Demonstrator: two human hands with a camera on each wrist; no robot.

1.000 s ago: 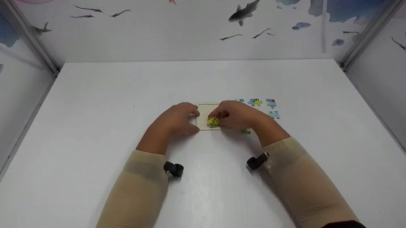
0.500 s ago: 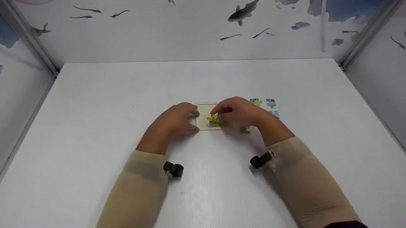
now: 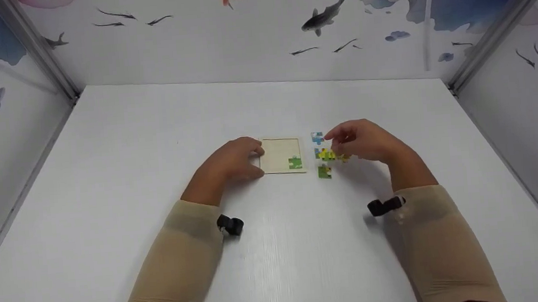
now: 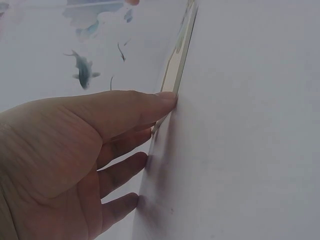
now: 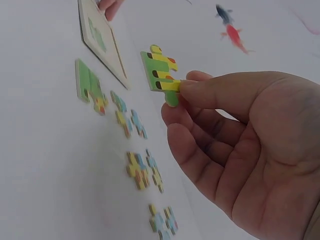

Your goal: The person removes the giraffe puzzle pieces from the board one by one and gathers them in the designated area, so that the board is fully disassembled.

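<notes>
A shallow wooden puzzle tray (image 3: 278,146) lies on the table in the head view. One green jigsaw piece (image 3: 295,162) sits in its lower right corner. My left hand (image 3: 233,159) holds the tray's left side, thumb at the near corner and fingers at the far one. Right of the tray, my right hand (image 3: 362,141) pinches a green and yellow jigsaw piece (image 5: 161,70) between thumb and fingers, raised above the table in the right wrist view. Below it lie several loose pieces, among them a green one (image 5: 89,82) and a yellow and blue one (image 5: 137,170).
A blue piece (image 3: 317,137) lies just right of the tray. Another green piece (image 3: 324,171) is nearer the front. White panels printed with fish (image 3: 325,17) border the white table (image 3: 152,131) at the back and sides.
My right hand has moved right, off the tray, and the green and yellow jigsaw piece has gone with it. Loose pieces beside the tray have come into sight. My left hand stays put.
</notes>
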